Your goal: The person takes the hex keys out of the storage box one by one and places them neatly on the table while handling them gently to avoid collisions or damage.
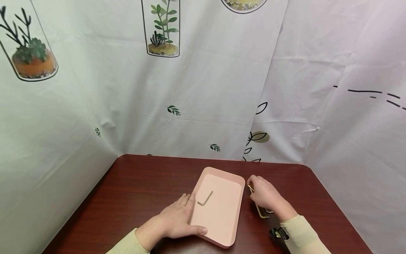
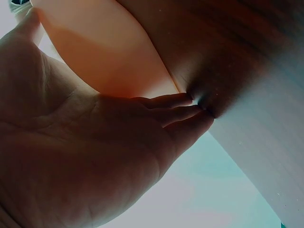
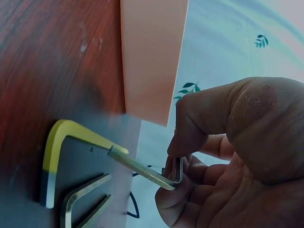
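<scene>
A pink tray (image 1: 219, 218) lies on the table with one hex key (image 1: 207, 198) inside it. My left hand (image 1: 177, 218) rests against the tray's left side, fingers straight along the wall and thumb over the near rim. To the right of the tray, my right hand (image 1: 266, 194) pinches a brass-toned hex key (image 3: 142, 170) by its short bent end, between thumb and fingers. Below that hand on the table lie a yellow hex key with a grey end (image 3: 53, 147) and two more metal hex keys (image 3: 85, 187), partly cut off in the right wrist view.
The dark red wooden table (image 1: 136, 190) has rounded far corners. White printed curtains (image 1: 203, 88) hang close behind it and along both sides. A black strapped device (image 1: 279, 233) sits at my right wrist.
</scene>
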A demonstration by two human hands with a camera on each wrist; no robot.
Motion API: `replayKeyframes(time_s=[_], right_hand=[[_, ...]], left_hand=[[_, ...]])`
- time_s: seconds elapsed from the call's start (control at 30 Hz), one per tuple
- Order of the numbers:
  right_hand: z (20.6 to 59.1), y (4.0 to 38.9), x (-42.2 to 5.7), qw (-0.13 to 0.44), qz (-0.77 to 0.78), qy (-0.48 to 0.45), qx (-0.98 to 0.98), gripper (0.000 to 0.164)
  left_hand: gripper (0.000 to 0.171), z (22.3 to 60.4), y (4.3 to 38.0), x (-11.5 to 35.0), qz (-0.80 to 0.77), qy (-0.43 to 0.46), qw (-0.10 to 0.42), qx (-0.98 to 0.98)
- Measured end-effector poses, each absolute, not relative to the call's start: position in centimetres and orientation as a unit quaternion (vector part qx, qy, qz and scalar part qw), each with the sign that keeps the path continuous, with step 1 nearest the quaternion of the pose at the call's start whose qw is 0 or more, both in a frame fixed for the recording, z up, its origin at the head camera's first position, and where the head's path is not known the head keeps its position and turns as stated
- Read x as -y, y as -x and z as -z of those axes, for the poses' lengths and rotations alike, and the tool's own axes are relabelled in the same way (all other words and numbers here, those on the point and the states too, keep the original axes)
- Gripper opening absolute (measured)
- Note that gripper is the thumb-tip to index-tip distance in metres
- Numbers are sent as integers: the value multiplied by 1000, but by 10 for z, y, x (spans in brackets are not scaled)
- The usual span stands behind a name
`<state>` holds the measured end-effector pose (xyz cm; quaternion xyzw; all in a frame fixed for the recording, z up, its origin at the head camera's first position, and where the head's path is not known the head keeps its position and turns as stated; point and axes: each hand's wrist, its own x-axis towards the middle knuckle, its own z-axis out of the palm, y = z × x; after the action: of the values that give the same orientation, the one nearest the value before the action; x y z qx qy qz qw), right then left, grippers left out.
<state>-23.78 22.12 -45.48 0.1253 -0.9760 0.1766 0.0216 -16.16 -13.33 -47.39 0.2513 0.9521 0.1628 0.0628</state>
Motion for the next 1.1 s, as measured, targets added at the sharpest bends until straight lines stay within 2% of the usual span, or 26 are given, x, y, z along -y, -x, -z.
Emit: replayKeyframes(time_s=[1.1], right_hand=[[460, 245, -250, 11, -166, -101, 981, 32]], left_hand=[[137, 474, 162, 134, -163, -249, 73, -952]])
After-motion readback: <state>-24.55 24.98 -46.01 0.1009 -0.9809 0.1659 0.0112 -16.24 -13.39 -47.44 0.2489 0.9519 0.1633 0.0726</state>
